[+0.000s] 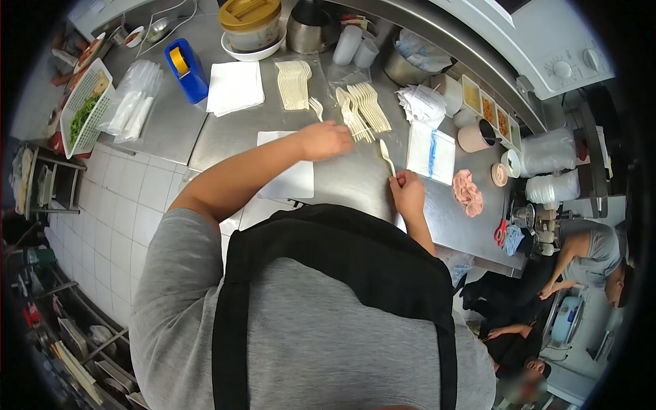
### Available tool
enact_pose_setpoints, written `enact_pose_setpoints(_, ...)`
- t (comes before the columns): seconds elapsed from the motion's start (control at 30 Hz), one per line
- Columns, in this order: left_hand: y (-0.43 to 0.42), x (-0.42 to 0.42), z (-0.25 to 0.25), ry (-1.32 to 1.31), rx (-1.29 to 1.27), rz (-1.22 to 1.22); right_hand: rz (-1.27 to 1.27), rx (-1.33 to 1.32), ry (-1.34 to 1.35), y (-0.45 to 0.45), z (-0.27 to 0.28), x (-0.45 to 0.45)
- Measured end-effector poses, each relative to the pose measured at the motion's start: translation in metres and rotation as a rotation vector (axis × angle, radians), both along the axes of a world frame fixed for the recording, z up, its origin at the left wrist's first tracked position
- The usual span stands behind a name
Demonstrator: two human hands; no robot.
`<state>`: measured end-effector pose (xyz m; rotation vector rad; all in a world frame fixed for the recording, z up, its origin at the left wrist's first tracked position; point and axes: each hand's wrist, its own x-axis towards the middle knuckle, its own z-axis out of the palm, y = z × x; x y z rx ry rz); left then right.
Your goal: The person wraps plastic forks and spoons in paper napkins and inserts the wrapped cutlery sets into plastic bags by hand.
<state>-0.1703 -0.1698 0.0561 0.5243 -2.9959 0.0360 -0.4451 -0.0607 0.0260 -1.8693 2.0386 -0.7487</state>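
Holds a cream plastic spoon [385,152] above the near part of a metal tabletop [350,179], bowl pointing away from the body, pinching the handle end between thumb and fingers of the right hand [408,193]. Reaches across with the left hand [328,139], fingers curled inward and slightly blurred; cannot tell whether pinching anything. Just beyond the left hand, a single cream fork [316,107], and to its right a spread pile of cream plastic cutlery [369,108]. Farther left, a neat nested stack of cutlery [294,85] on a clear plastic bag. Under the left forearm, a white sheet [287,181]. To the right of the spoon, a white packet with a blue stripe [432,154], then a crumpled pink cloth [467,193], and near the tabletop's right end red-handled scissors [501,234]. Toward the back left, folded white napkins [234,89] beside a blue tape dispenser [186,72] with a yellow roll; behind the napkins, a tub with an amber lid [249,15] set in a white bowl. At the far left, a white basket [66,126] with green leaves. At the lower right, well apart, another person in a grey top [589,256] and one in black [509,345].
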Motion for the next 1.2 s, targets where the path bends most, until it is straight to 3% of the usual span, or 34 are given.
enact_pose_setpoints(0.17,0.033,-0.01,-0.005,0.166,0.07,-0.094,-0.033,0.152,-0.093,0.028,0.022,-0.007)
enact_pose_setpoints(0.3,0.044,0.019,-0.008,0.514,0.007,0.193,-0.05,0.141,-0.262,0.034,0.041,0.01)
enact_pose_setpoints(0.43,0.078,0.075,0.002,0.532,0.234,0.338,0.137,0.035,-0.271,0.01,0.043,0.057)
enact_pose_setpoints(0.57,0.11,0.101,-0.006,0.444,0.243,0.374,0.164,0.053,-0.268,-0.014,0.022,0.088)
enact_pose_setpoints(0.73,0.071,0.045,-0.012,0.466,0.095,0.416,0.039,0.085,-0.411,-0.016,0.022,0.087)
enact_pose_setpoints(0.9,0.027,0.008,-0.012,0.202,0.035,0.395,-0.001,0.052,-0.487,-0.002,0.034,0.066)
enact_pose_setpoints(1.2,0.047,0.025,-0.035,0.496,0.126,0.308,0.015,0.075,-0.349,0.022,0.035,0.074)
